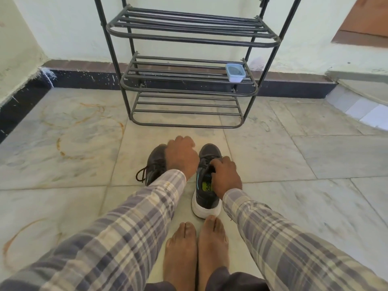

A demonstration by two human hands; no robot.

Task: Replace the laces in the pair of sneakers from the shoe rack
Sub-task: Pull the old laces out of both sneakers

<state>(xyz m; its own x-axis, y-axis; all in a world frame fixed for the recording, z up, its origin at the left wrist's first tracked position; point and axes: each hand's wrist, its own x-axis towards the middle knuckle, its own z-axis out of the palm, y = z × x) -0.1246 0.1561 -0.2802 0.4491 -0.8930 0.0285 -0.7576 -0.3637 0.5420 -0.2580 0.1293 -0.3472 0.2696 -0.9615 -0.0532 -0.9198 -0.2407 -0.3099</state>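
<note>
A small pale-blue tub [235, 72] sits on the right end of the middle shelf of a black metal shoe rack [189, 39]. Its inside looks grey, but what it holds cannot be made out. The rack's other shelves show only their bars, and it stands against a pale wall with a dark skirting band [84, 79] along the bottom. The floor [294, 156] is pale marble-like tile, with rust-coloured ring stains [84, 120] on the person's left, and a brown wooden panel [367, 19] shows at the upper right. Two dark grey sneakers stand side by side on the floor in front of the rack, toes pointing towards it. The left hand [181, 158] lies on top of the left sneaker [155, 162] with its fingers bent down over the inner side, but whether they actually grip is hidden. A black lace [140, 174] trails loose from that shoe's outer side onto the tile. The right hand [225, 176] curls its fingers into the lacing at the tongue of the right sneaker [206, 199] and holds it there. That shoe has a white sole and a yellow-green insole label. Plaid sleeves [126, 238] cover both forearms, and two bare feet [213, 244] rest just behind the right sneaker's heel
</note>
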